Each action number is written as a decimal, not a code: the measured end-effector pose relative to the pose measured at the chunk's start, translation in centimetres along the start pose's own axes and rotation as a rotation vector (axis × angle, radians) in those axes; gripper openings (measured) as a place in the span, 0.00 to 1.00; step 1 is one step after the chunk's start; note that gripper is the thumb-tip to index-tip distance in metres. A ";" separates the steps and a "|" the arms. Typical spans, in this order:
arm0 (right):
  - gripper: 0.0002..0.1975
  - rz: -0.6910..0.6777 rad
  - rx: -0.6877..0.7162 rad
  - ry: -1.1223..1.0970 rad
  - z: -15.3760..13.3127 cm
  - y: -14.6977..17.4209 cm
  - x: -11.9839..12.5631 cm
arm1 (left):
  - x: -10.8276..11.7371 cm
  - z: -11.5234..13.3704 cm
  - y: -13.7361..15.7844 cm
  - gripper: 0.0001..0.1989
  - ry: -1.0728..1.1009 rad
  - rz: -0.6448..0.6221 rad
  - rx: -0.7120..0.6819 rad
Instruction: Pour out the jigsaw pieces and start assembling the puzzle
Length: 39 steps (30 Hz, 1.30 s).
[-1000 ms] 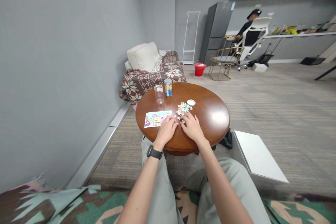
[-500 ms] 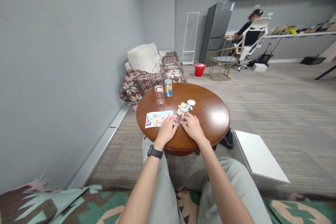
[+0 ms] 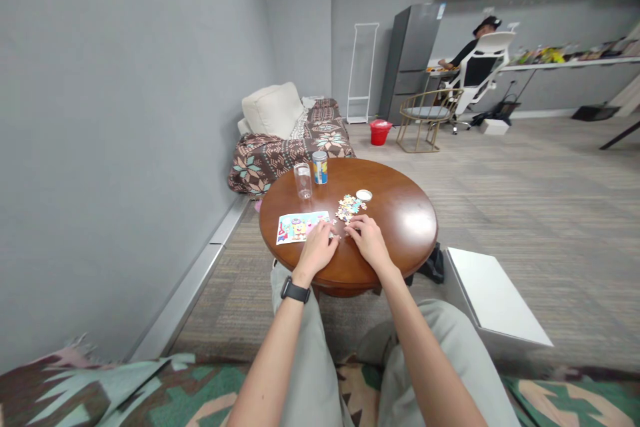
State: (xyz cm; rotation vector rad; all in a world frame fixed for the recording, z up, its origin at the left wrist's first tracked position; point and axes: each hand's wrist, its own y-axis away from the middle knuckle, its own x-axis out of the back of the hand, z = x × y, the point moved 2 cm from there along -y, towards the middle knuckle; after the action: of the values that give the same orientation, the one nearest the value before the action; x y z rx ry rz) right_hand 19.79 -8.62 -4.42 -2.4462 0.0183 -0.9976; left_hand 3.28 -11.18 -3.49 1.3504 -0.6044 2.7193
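On the round wooden table (image 3: 395,240), my left hand (image 3: 319,248) lies by the right end of a printed cartoon picture sheet (image 3: 295,229). Its fingers and thumb are curled round a small puzzle piece (image 3: 335,236). My right hand (image 3: 370,240) is just to the right, a gap between the two. Its fingertips are bent together at the near edge of a pile of loose puzzle pieces (image 3: 349,205), on what looks like one piece, mostly hidden by the fingers. A round white lid (image 3: 364,195) lies behind the pile.
A clear glass jar (image 3: 303,181) and a blue-yellow can (image 3: 320,168) stand at the table's back left. A white box (image 3: 500,293) is on the floor to the right. Farther off are a red bucket (image 3: 380,133), a wire chair (image 3: 427,113) and a seated person (image 3: 465,50).
My right hand has shifted slightly away from the left one, its fingertips nearer the pile. The left hand stays about where it was. The seated person has turned their head.
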 end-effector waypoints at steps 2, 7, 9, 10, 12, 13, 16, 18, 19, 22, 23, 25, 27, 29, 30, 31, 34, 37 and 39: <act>0.13 0.004 -0.019 -0.006 0.1 0.0 0.0 | 0.0 0.1 0.0 0.03 -0.002 0.004 0.001; 0.13 0.025 -0.023 -0.036 0.3 0.0 -0.2 | 0.2 0.1 0.0 0.03 -0.012 -0.009 0.009; 0.14 0.069 -0.042 -0.041 0.5 0.0 -0.3 | 0.2 0.1 0.0 0.03 -0.019 -0.017 0.017; 0.14 0.090 -0.054 -0.036 0.6 0.0 -0.3 | 0.2 0.2 0.0 0.04 -0.023 -0.020 0.019; 0.15 0.118 -0.071 -0.017 0.8 0.1 -0.5 | 0.3 0.3 0.1 0.06 -0.037 -0.029 0.012; 0.16 0.121 -0.072 -0.007 0.9 0.1 -0.6 | 0.3 0.3 0.2 0.08 -0.046 -0.036 -0.002; 0.18 0.107 -0.070 0.024 1.1 0.1 -0.8 | 0.4 0.8 0.4 0.13 -0.073 -0.085 -0.098; 0.18 0.094 -0.074 0.049 1.0 0.1 -0.8 | 0.4 1.2 0.5 0.13 -0.085 -0.124 -0.167; 0.17 0.088 -0.077 0.062 1.0 0.1 -0.8 | 0.5 1.3 0.6 0.13 -0.088 -0.138 -0.187; 0.17 0.075 -0.083 0.089 0.9 0.1 -0.7 | 0.5 1.4 0.6 0.11 -0.085 -0.143 -0.191; 0.16 0.073 -0.079 0.093 0.9 0.1 -0.7 | 0.5 1.3 0.5 0.09 -0.072 -0.138 -0.187; 0.15 0.076 -0.067 0.088 1.0 0.1 -0.7 | 0.4 1.1 0.5 0.06 -0.032 -0.127 -0.172; 0.14 0.088 -0.062 0.079 1.0 0.1 -0.7 | 0.3 0.8 0.4 0.07 0.007 -0.119 -0.153; 0.14 0.100 -0.069 0.076 1.1 0.1 -0.7 | 0.2 0.7 0.3 0.08 0.023 -0.116 -0.137; 0.14 0.103 -0.071 0.076 1.2 0.1 -0.7 | 0.2 0.6 0.3 0.07 0.025 -0.118 -0.133; 0.14 0.105 -0.070 0.075 1.2 0.2 -0.8 | 0.2 0.6 0.3 0.05 0.027 -0.122 -0.131; 0.14 0.111 -0.058 0.063 1.2 0.2 -0.8 | 0.2 0.6 0.3 0.04 0.043 -0.128 -0.123; 0.14 0.127 -0.073 0.061 1.3 0.2 -0.8 | 0.3 0.7 0.3 0.04 0.054 -0.115 -0.118; 0.13 0.133 -0.084 0.054 1.3 0.2 -0.7 | 0.3 0.8 0.3 0.06 0.063 -0.111 -0.109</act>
State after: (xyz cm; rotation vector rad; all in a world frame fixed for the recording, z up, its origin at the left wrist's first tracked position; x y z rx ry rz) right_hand 20.13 -8.10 -5.76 -2.4563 0.2424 -1.0224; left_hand 3.60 -11.76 -2.94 1.2301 -0.6428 2.5903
